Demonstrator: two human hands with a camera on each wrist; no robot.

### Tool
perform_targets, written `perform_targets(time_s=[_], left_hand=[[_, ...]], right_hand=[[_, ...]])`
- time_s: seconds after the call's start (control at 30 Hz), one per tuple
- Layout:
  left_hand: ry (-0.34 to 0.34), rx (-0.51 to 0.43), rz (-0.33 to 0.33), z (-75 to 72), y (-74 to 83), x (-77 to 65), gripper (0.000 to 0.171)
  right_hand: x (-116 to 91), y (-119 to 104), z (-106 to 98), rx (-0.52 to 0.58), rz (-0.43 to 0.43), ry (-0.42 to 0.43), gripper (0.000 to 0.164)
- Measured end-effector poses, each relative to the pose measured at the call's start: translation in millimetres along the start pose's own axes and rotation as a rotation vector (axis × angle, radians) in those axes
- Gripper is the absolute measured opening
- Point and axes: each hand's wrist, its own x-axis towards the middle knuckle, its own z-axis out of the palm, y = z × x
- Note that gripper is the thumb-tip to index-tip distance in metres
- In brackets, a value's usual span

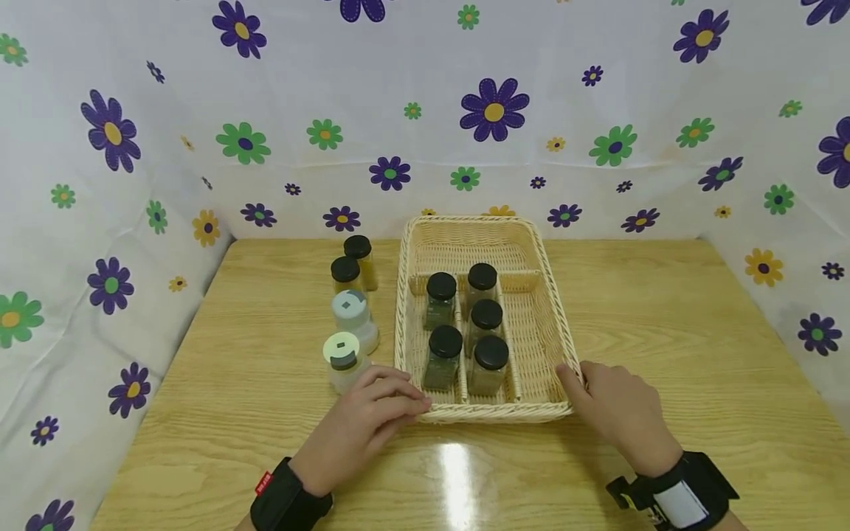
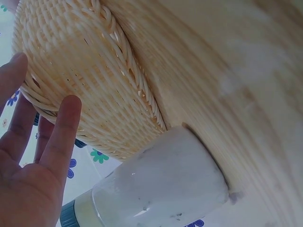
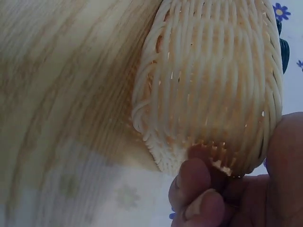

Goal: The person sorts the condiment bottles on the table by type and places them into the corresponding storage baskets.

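Observation:
A wicker basket [image 1: 477,411] with compartments stands on the table, holding several black-lidded glass spice jars [image 1: 443,358] in its left and middle sections. At its front right corner my right hand [image 1: 627,409] grips the rim, thumb over the edge and fingers curled against the outside wall [image 3: 208,75]. My left hand [image 1: 368,413] touches the front left corner with its fingertips; in the left wrist view these fingers look fairly straight along the woven rim [image 2: 40,101]. Close beside that hand is a white-bodied jar [image 2: 161,184], one of those left of the basket.
Left of the basket stand a pale-lidded jar [image 1: 344,361], another with a whitish lid [image 1: 353,317], and two black-lidded jars with yellowish contents, one in front [image 1: 345,273] and one behind [image 1: 361,258]. A flower-patterned cloth [image 1: 425,133] hangs behind the wooden table [image 1: 664,317].

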Motion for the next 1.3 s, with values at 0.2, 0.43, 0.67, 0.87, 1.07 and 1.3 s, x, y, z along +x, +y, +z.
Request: perform_targets(time_s=[0.2,0.43,0.67,0.87,1.07,1.3], left_hand=[[0.005,0.035,0.024,-2.2,2.2,2.4,0.029],[0.078,0.154,0.048,-25.2,13.0,8.8,0.024],[0.129,0.312,-0.097,-67.2,-1.9,11.6,0.034],[0.076,0.344,-0.19,-74.8,-21.5,3.8,0.04],[0.017,0.311,-0.228,-66.8,-34.2,0.8,0.043],[0.003,0.297,-0.218,-63.1,-41.1,4.9,0.046]], right_hand=[[-0.1,1.0,6.6,0.031,0.025,0.003,0.062],[1.2,-0.2,8.9,0.06,0.017,-0.006,0.059],[1.3,0.5,10.4,0.088,0.015,-0.004,0.059],[-0.5,1.2,10.5,0.096,0.013,-0.031,0.058],[-2.8,0.9,11.4,0.104,0.012,-0.03,0.057],[-1.0,1.7,11.4,0.109,0.008,-0.005,0.056]])
